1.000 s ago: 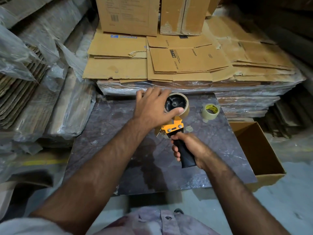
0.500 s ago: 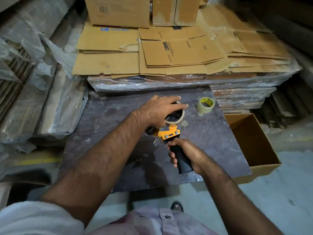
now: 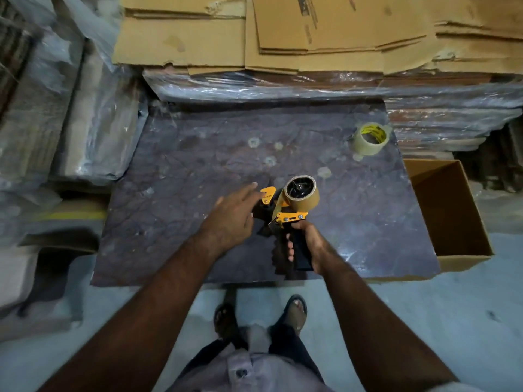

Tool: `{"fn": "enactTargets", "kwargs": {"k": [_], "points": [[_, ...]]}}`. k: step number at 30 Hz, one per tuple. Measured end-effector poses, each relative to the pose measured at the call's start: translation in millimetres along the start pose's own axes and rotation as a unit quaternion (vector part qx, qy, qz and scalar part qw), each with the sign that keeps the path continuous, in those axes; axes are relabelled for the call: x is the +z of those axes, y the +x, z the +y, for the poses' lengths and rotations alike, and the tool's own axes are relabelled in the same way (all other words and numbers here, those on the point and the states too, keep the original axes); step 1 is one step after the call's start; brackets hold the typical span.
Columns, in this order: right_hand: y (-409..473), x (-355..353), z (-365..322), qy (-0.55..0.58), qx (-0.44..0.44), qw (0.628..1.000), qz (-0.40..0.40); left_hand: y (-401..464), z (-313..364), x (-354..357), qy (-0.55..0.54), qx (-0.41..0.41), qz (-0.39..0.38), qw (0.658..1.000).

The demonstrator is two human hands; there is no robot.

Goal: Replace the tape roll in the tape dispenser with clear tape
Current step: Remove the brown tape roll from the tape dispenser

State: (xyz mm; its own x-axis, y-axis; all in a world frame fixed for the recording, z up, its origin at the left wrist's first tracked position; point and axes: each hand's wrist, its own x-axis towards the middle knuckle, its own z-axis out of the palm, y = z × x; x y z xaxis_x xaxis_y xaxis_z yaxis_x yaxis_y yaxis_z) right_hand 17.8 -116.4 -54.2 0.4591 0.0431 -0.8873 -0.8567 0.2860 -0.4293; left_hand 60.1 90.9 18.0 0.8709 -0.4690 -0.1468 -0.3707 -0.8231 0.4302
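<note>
Left hand (image 3: pixel 229 219) lifted off brown roll (image 3: pixel 303 196); right hand (image 3: pixel 309 244) still gripping dispenser (image 3: pixel 285 219).

Orange-and-black tape dispenser (image 3: pixel 285 219), brown roll (image 3: pixel 304 198)

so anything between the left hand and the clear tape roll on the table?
Nothing on the table blocks it. The left hand is open beside the tape dispenser, which the right hand holds by the handle. The clear tape roll sits far right on the table; the raised dispenser partly crosses that line.
</note>
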Motion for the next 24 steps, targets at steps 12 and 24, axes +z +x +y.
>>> {"fn": "enactTargets", "kwargs": {"k": [12, 24], "points": [[26.2, -23.6, 19.3, -0.328, -0.213, 0.887, 0.247, -3.6, 0.1, 14.8, 0.088, 0.081, -0.016, 0.993], [25.7, -57.2, -56.0, -0.265, -0.314, 0.871, 0.271, 111.1, 38.2, 25.0, 0.009, 0.06, -0.056, 0.997]]}}
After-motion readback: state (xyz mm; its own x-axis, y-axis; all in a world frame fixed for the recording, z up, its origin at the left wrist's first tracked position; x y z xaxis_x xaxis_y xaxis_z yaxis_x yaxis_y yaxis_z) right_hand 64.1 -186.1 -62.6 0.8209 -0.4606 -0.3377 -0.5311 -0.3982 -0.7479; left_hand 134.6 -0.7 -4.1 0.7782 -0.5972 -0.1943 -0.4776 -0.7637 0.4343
